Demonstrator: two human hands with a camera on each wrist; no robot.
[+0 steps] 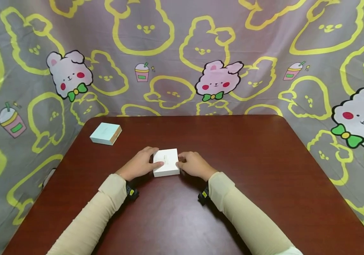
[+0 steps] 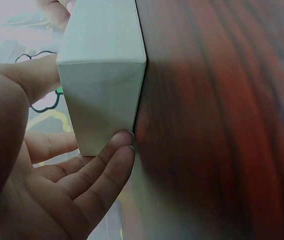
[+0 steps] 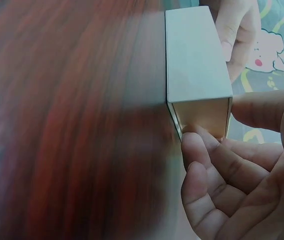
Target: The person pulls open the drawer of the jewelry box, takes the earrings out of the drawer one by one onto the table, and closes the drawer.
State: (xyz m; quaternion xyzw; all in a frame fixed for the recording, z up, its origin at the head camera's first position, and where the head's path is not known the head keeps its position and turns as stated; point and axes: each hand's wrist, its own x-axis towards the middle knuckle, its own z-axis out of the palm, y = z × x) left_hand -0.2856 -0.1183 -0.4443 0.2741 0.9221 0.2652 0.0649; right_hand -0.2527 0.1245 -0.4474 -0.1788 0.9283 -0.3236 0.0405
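Observation:
A flat white box (image 1: 166, 161) with small print on its lid lies on the brown table between both hands. My left hand (image 1: 141, 163) holds it from the left, thumb on the lid and fingers along the side, as the left wrist view shows with its plain white end (image 2: 102, 107). From the right, my right hand (image 1: 196, 164) grips the other end, its thumb at the top edge. In the right wrist view that end shows a gold-toned face (image 3: 204, 116) framed by white edges, with fingers touching it. The box's far side is hidden in the wrist views.
A pale blue box (image 1: 105, 133) with a tan end lies at the table's back left. The table (image 1: 249, 159) has rounded far corners. Behind and beside it hangs a grey curtain (image 1: 175, 63) with yellow outlines and cartoon bunnies.

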